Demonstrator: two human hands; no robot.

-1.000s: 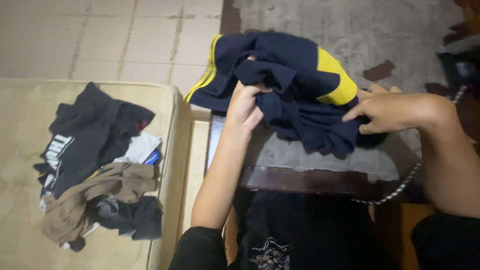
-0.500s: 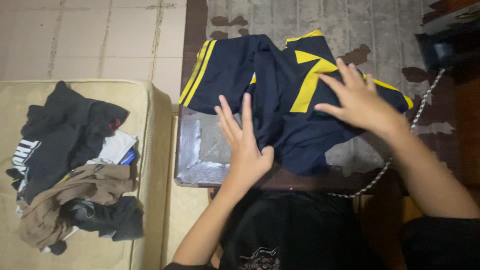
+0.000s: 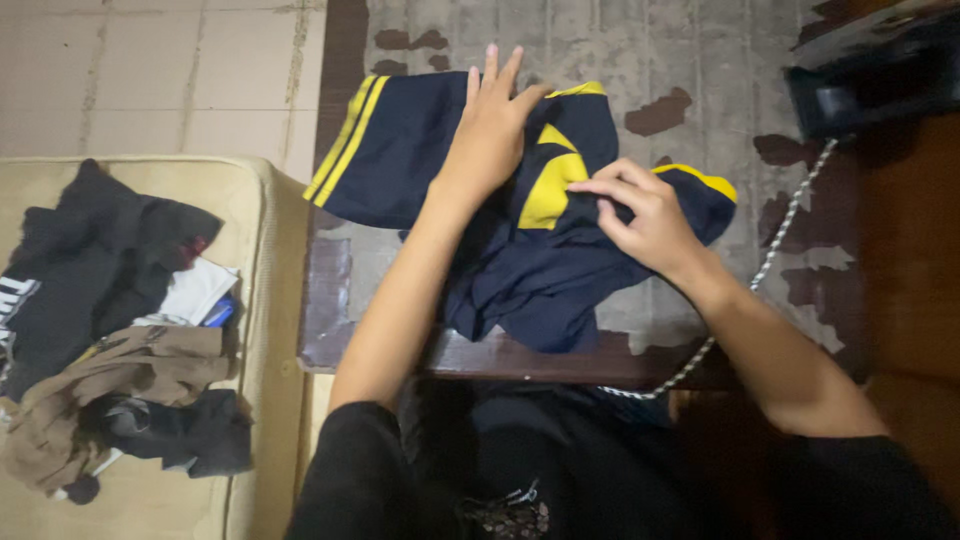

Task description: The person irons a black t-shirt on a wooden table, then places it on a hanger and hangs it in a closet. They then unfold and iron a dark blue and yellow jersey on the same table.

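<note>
A navy garment with yellow stripes [image 3: 420, 150] lay rumpled on the worn grey tabletop [image 3: 640, 60]. The left hand [image 3: 490, 125] pressed flat on it, fingers spread and gripping nothing. The right hand [image 3: 640, 215] pinched a fold of the cloth between thumb and fingertips. A heap of clothes [image 3: 110, 320] sat on the beige cushion [image 3: 260, 260] alongside.

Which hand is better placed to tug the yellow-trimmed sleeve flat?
Right. The right hand already pinches fabric beside the yellow-trimmed sleeve; the left hand lies flat on the navy shirt, pinning it.
</note>
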